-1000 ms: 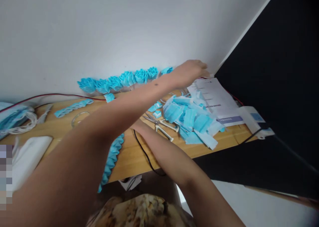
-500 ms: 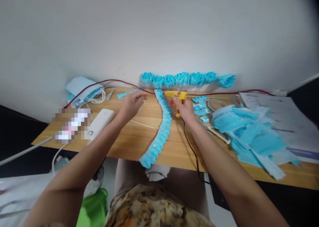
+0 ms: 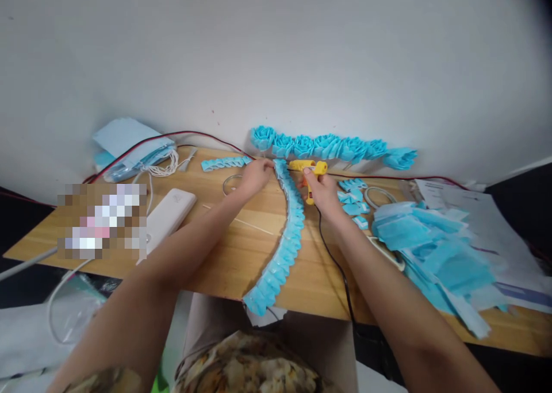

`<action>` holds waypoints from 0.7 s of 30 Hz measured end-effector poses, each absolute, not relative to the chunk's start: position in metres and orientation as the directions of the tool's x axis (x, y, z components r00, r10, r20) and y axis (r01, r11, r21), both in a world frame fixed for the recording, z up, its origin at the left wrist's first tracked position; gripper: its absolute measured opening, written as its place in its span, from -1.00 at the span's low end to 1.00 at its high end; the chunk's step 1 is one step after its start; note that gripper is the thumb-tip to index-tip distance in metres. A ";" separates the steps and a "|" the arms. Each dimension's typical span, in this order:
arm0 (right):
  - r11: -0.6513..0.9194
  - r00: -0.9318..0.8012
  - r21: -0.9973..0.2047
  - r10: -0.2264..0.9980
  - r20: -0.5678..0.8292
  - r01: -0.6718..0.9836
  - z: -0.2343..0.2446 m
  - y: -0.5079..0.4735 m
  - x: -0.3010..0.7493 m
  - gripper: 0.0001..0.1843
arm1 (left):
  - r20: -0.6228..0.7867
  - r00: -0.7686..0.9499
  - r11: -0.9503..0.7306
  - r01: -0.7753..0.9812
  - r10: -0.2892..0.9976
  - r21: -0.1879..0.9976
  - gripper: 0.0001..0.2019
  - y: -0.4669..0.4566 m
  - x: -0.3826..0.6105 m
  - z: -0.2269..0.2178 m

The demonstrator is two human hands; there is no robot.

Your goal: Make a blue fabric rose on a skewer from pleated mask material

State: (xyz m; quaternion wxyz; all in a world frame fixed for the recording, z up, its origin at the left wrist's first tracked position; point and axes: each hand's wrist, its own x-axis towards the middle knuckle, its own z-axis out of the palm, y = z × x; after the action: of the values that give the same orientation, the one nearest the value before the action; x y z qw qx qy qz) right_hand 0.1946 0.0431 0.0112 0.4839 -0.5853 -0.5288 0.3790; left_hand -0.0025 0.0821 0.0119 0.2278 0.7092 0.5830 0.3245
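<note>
A long strip of pleated blue fabric (image 3: 293, 223) curves across the wooden table, its near end hanging over the front edge. At its far end, my left hand (image 3: 257, 176) has its fingertips closed on the left edge of the strip. My right hand (image 3: 323, 191) grips a yellow hot glue gun (image 3: 319, 168), whose nozzle end points left and lies close to the strip's far end. The glue gun's black cord (image 3: 330, 249) runs down over the table's front edge.
Blue fabric flowers (image 3: 304, 146) line the wall. Short pleated pieces (image 3: 356, 208) and a heap of blue fabric sheets (image 3: 435, 249) lie on the right, another pleated strip (image 3: 224, 163) on the left. Nearby are a white power bank (image 3: 172, 215) and a thin stick (image 3: 252, 226).
My left hand has moved right and now touches the strip's far end. My right hand keeps hold of the glue gun near the same place. The view has shifted slightly.
</note>
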 end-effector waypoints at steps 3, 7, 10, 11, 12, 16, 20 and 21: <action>0.022 0.140 -0.968 0.988 0.059 0.251 0.007 0.049 0.194 -0.47 | 0.228 0.049 -0.205 0.648 0.972 0.734 -0.66 0.086 -0.002 0.000; 0.024 0.130 -0.968 0.990 0.058 0.251 0.001 0.053 0.194 -0.42 | 0.261 0.057 -0.240 0.613 0.964 0.753 -0.65 0.082 -0.003 -0.011; 0.023 0.135 -0.968 0.989 0.058 0.252 -0.003 0.053 0.194 -0.39 | 0.269 0.090 -0.268 0.604 0.959 0.751 -0.65 0.080 -0.004 -0.014; 0.025 0.132 -0.967 0.989 0.061 0.255 -0.003 0.053 0.194 -0.38 | 0.266 0.090 -0.265 0.604 0.960 0.751 -0.65 0.081 -0.004 -0.014; 0.030 0.127 -0.965 0.990 0.065 0.260 -0.004 0.053 0.194 -0.38 | 0.261 0.084 -0.257 0.607 0.962 0.752 -0.64 0.081 -0.003 -0.014; 0.022 0.132 -0.962 0.990 0.060 0.273 -0.004 0.054 0.194 -0.39 | 0.226 0.026 -0.193 0.620 0.974 0.760 -0.63 0.083 -0.002 -0.013; -0.007 0.150 -0.965 0.988 0.034 0.260 -0.005 0.055 0.193 -0.43 | 0.181 -0.014 -0.131 0.636 0.983 0.760 -0.65 0.085 -0.004 -0.008; -0.006 0.151 -0.965 0.988 0.034 0.261 -0.005 0.055 0.193 -0.44 | 0.171 -0.023 -0.116 0.645 0.985 0.756 -0.65 0.085 -0.005 -0.006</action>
State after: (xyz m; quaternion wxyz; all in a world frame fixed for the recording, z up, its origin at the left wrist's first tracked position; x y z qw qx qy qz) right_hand 0.1928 0.0554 -0.0049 0.4705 -0.5949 -0.5248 0.3864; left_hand -0.0054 0.0850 -0.0064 0.2390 0.6568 0.6203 0.3560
